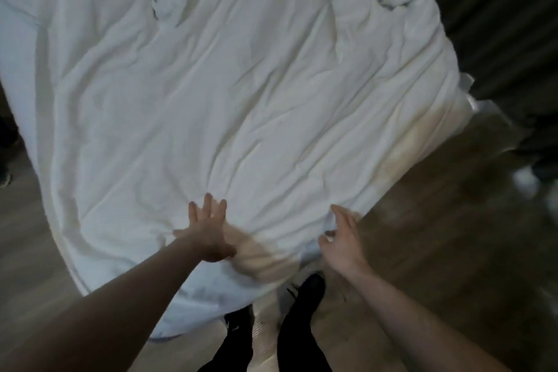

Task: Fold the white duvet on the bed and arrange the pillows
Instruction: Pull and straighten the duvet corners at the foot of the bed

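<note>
I am standing at the foot of the bed with the white duvet (229, 84) spreading over it in front of me, rumpled, creased and bunching thicker at the far end. My left hand (208, 229) is lying flat on it near the close edge, fingers straight, gripping nothing. My right hand (341, 238) is hanging at the near corner with fingers loosely curled; it is blurred, and I cannot tell whether it is pinching the cloth. The duvet is looking soft, puffy and limp, probably light but bulky. I am judging the near corners the best hold. No pillows are showing clearly.
</note>
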Demonstrator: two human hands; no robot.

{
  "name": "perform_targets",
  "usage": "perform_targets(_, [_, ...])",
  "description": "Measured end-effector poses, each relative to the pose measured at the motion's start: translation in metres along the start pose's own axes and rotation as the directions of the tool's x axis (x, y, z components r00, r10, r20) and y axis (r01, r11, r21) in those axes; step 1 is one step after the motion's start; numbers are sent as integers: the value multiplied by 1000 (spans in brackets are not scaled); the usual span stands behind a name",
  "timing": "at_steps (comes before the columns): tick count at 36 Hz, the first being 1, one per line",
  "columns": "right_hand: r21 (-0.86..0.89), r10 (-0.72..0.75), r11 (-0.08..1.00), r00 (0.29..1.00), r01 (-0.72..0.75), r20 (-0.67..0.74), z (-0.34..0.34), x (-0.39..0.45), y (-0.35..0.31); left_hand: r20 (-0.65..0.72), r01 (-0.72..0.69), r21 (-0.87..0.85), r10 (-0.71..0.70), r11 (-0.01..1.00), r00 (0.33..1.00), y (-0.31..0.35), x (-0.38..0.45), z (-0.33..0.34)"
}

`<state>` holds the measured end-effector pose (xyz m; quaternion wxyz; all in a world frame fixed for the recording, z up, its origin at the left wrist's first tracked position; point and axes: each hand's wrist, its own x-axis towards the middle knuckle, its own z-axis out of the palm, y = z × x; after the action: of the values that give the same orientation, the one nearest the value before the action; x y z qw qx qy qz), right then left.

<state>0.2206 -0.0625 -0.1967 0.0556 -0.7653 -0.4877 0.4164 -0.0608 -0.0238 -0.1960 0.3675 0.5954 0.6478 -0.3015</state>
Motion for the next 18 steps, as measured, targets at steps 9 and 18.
perform_targets(9, [-11, 62, 998, 974, -61, 218, -61, 45, 28, 232, -137, 399, 45, 907, 972, 70, -1, -83])
perform_targets(18, [136, 108, 983, 986, -125, 127, -165, 95, 48, -211, -277, 80, 288, 958, 934, 179, 22, -168])
